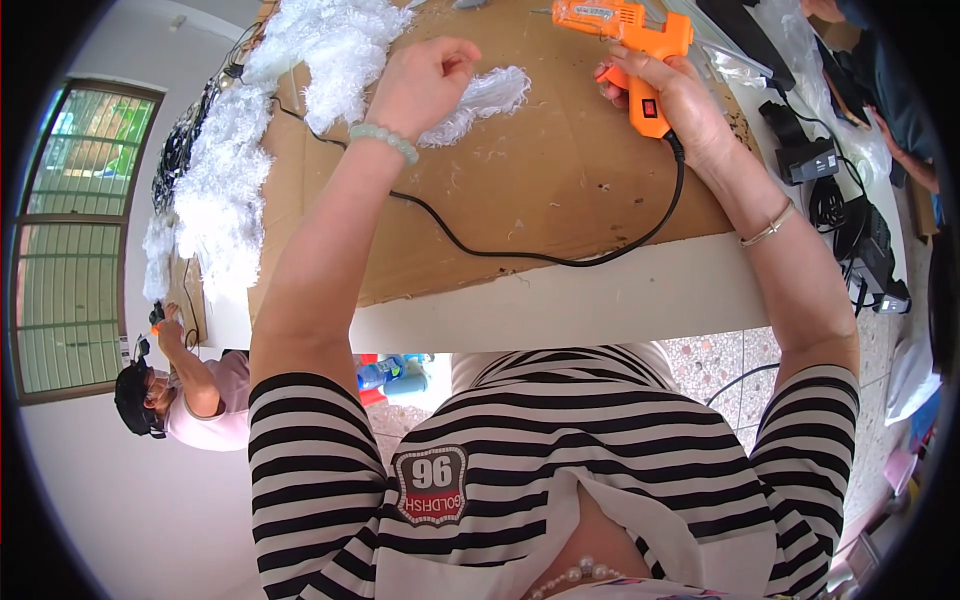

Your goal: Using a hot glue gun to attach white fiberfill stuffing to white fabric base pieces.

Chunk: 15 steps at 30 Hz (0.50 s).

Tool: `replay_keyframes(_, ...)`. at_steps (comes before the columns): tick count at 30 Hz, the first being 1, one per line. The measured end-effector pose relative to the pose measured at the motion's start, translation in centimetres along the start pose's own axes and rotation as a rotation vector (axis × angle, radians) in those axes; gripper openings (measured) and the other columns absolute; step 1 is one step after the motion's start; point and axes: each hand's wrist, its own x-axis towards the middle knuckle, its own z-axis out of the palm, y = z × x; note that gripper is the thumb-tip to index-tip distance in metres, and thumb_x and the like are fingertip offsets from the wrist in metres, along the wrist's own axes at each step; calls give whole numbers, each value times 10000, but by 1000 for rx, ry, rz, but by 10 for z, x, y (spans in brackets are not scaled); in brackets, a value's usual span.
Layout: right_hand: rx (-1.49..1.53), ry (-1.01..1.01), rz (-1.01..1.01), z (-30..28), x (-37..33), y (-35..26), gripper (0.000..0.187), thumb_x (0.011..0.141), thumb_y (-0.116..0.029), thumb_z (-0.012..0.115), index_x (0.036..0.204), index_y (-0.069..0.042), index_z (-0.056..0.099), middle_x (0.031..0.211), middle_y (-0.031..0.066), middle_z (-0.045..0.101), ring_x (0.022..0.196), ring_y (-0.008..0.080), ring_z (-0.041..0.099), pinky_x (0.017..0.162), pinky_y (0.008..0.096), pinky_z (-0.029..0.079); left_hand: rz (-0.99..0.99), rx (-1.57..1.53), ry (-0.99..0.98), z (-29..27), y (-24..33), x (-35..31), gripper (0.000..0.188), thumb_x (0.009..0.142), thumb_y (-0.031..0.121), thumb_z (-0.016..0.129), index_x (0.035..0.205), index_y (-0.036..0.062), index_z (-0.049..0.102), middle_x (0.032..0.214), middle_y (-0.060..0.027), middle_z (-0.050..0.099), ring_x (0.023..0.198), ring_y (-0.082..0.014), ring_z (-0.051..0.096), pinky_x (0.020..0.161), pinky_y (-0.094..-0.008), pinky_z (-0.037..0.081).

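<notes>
An orange hot glue gun [648, 112] is gripped by its handle in my right hand [685, 105], nozzle pointing left over the cardboard. My left hand [425, 80] hangs above the sheet with fingers curled into a pinch; whatever they hold, if anything, is too small to make out. Just right of the left wrist lies a small tuft of white fringe [485, 103]. A larger heap of fluffy white fringe [335, 60] spreads beyond and left of that hand. The glue gun's black cord [560, 262] loops across the cardboard and passes under my left forearm.
Brown cardboard [545, 190] with scraps and dark specks covers the white table [560, 310]. More white fringe [222, 180] hangs along the left edge. Black power adapters [868, 250] and cables line the right edge. Another person [200, 390] works at the far left.
</notes>
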Motion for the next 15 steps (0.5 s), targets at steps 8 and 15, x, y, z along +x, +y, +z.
replay_keyframes(8, 105, 287, -49, 4, 1, 2, 279, 909, -256, 570, 1026, -2, 570, 898, 65, 619, 761, 119, 575, 691, 293, 536, -24, 143, -71, 9, 1, 5, 237, 798, 230, 652, 959, 58, 677, 849, -95, 675, 762, -190, 623, 709, -302, 494)
replay_keyframes(15, 69, 403, -131, -7, 10, 4, 292, 902, -266, 580, 1038, -8, 569, 917, 57, 622, 781, 122, 574, 704, 287, 524, 132, 308, 70, 22, 35, -12, 281, 687, 298, 741, 834, 72, 662, 777, -79, 639, 771, -240, 600, 687, -343, 490)
